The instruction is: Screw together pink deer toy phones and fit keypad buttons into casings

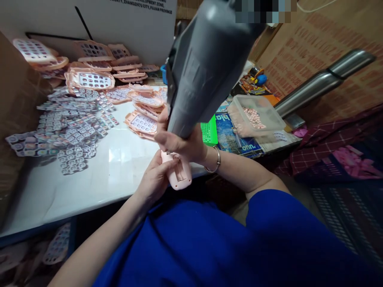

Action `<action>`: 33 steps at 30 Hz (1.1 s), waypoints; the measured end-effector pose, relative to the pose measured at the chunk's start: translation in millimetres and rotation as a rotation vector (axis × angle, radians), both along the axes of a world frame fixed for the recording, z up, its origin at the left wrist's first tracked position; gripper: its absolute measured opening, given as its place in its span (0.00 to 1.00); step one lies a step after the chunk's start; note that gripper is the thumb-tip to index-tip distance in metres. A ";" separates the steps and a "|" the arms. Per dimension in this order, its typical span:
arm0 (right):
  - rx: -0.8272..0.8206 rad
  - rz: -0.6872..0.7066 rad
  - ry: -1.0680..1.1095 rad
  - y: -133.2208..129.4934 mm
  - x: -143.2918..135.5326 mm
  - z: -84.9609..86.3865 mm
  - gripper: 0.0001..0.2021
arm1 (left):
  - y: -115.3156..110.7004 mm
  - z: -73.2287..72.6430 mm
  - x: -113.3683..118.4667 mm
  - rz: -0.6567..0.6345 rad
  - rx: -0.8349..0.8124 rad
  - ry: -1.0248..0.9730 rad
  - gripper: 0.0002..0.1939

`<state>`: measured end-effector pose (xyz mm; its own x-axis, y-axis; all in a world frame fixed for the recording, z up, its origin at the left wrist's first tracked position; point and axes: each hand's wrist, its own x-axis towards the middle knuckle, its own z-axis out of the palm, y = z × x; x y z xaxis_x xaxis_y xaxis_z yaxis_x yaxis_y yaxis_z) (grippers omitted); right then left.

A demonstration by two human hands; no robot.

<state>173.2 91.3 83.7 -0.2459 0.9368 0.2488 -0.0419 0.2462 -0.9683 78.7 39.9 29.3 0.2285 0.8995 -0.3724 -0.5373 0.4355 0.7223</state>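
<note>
Smooth pink plastic with a soft sheen is shown by the casing [183, 184] held over the front edge of the table [113, 179], whose top is finished in glossy white. A smooth, faintly shiny grey surface is presented by the thick cylinder [206, 67]. Toward the table's left edge, shiny, plastic-looking sheets [78, 133] are heaped; toward its right end, translucent plastic is seen in the bin [267, 108]. Polished metal is displayed by the tube [312, 88], matt cloth by the garment [191, 239].
</note>
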 end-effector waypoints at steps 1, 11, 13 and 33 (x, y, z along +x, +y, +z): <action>0.021 0.028 -0.004 -1.0 -0.5 -1.5 0.17 | -0.1 0.0 0.2 0.007 -0.003 -0.009 0.21; 0.109 0.031 0.220 19.4 8.0 10.8 0.18 | -8.5 4.2 -5.6 -0.039 -0.036 0.039 0.22; 0.160 -0.110 0.172 32.9 13.8 13.4 0.22 | -17.1 5.5 -14.9 -0.096 -0.088 0.060 0.23; 0.162 -0.337 0.145 90.3 18.5 -23.9 0.24 | -17.1 5.5 -31.4 -0.019 -0.085 -0.193 0.23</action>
<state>191.7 181.6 59.8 0.1172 0.9049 0.4092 -0.0659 0.4182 -0.9060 47.3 22.8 34.8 0.3202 0.8614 -0.3943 -0.6533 0.5022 0.5666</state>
